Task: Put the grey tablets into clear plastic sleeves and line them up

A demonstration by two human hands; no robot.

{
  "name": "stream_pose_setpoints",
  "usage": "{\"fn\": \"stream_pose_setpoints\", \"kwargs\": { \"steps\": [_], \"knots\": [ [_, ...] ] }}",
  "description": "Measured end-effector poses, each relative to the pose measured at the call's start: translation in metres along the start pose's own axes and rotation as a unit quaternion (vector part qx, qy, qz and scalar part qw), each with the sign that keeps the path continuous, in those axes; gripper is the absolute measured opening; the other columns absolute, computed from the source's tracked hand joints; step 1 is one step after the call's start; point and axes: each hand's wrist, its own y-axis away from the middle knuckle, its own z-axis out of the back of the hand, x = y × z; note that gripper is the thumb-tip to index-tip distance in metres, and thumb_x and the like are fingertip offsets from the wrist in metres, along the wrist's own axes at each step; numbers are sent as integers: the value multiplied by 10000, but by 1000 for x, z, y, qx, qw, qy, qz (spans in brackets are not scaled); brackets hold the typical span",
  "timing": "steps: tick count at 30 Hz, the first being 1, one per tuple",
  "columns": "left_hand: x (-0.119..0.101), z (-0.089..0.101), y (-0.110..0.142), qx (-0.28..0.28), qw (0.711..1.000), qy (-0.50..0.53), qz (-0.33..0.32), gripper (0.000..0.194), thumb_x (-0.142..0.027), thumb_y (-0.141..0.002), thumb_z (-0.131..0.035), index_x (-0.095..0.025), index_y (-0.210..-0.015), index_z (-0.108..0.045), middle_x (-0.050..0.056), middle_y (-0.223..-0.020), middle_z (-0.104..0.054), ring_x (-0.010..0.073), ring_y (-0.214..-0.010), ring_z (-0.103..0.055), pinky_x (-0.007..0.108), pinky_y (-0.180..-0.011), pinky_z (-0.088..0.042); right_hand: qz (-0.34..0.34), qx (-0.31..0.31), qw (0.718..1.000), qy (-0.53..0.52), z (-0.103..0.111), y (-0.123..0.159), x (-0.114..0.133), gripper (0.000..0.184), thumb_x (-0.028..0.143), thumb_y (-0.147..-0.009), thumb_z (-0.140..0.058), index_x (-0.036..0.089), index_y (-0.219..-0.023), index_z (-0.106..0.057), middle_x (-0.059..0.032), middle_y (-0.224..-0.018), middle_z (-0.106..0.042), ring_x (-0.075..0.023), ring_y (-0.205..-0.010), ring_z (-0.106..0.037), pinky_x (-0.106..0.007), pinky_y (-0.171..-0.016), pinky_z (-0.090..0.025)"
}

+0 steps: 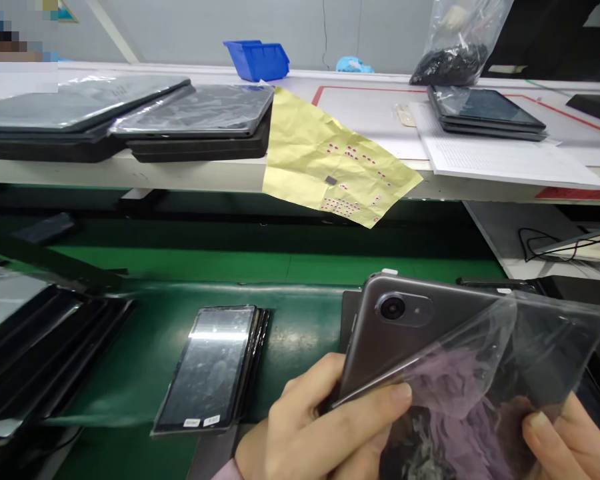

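Observation:
A dark grey tablet with a round camera in its back corner is tilted up at the lower right. My left hand grips its left edge, thumb across the back. Clear plastic film lies over part of the tablet's back, with a loose flap standing off toward the right. My right hand is closed on the film at its lower right. To the left of my hands, a stack of tablets with two small white labels on the top one rests on the green mat.
More tablets lie at the left. On the white shelf are wrapped tablets, a yellow sheet with red marks hanging over the edge, a blue bin, white papers, dark tablets and a clear bag.

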Motion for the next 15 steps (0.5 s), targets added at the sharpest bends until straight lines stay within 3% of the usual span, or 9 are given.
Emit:
{"fn": "stream_pose_setpoints", "kwargs": {
  "steps": [3, 6, 10, 15],
  "knots": [
    [-1, 4, -1, 17, 1000, -14, 8, 331, -114, -853, -566, -289, -1085, -724, 26, -830, -708, 132, -670, -666, 190, -463, -531, -2, 58, 998, -14, -2, -3, 4, 391, 341, -739, -686, 226, -1111, -718, -112, -968, -745, -315, -971, -692, -396, -807, -604],
    [-5, 9, 0, 35, 998, -28, 47, 333, -97, -864, -567, -277, -1103, -715, 33, -924, -702, 123, -731, -683, 182, -516, -550, -14, 96, 995, -39, -10, -7, 12, 389, 306, -745, -706, 246, -1130, -707, -94, -935, -753, -293, -879, -716, -436, -863, -587],
    [-10, 15, 4, 89, 991, -28, 90, 366, -102, -865, -587, -274, -1175, -680, 48, -1099, -681, 114, -773, -698, 170, -571, -569, -51, 89, 992, -73, -23, -7, 18, 411, 276, -751, -718, 258, -1161, -688, -78, -998, -751, -269, -877, -721, -440, -922, -564],
    [-10, 16, 4, 87, 990, -36, 102, 368, -102, -869, -579, -282, -1173, -681, 42, -1124, -676, 108, -779, -698, 157, -582, -562, -73, 102, 987, -96, -30, -6, 20, 430, 266, -771, -703, 262, -1200, -665, -73, -999, -750, -273, -912, -717, -453, -935, -554]
  ]
}}
